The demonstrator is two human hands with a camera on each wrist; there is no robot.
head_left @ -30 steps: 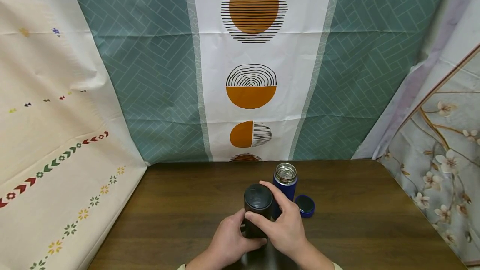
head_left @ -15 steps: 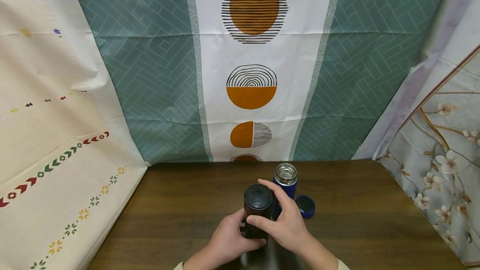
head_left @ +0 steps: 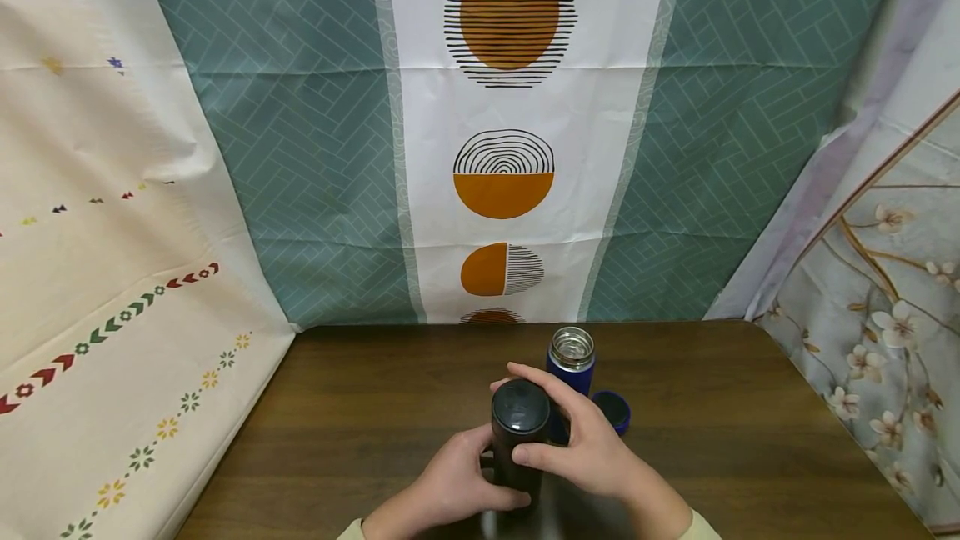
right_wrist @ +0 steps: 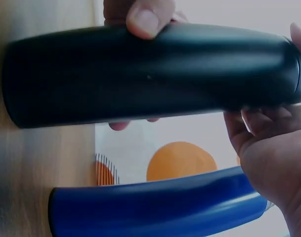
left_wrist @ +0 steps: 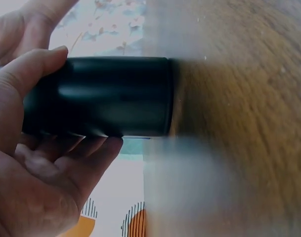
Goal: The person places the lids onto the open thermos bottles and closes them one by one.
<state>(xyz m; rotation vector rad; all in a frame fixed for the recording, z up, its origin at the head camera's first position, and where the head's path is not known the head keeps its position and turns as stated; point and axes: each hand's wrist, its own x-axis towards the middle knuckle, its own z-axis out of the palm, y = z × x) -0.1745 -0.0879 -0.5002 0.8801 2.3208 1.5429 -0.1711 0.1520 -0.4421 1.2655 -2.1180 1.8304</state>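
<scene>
A black thermos bottle [head_left: 519, 440] stands upright between both hands at the near middle of the table. Around its lower body my left hand [head_left: 456, 473] is wrapped, the thumb on the near side; the left wrist view shows its fingers under the black wall [left_wrist: 106, 96]. My right hand [head_left: 577, 444] grips the upper end by the black lid [head_left: 521, 404], thumb in front and fingers behind. Just behind is a blue thermos bottle [head_left: 570, 372], uncapped, with a bare steel mouth. Its blue-rimmed lid [head_left: 612, 411] lies to the right, partly hidden by the right hand.
The brown wooden table [head_left: 360, 407] ends at a teal and white patterned cloth [head_left: 495, 190] at the back. A cream cloth [head_left: 150, 357] hangs along the left side, and a flowered cloth [head_left: 885, 357] borders the right.
The black thermos bottle has shifted slightly toward me. My right hand has turned around its top, the fingers now reaching farther behind it. My left hand keeps its grip.
</scene>
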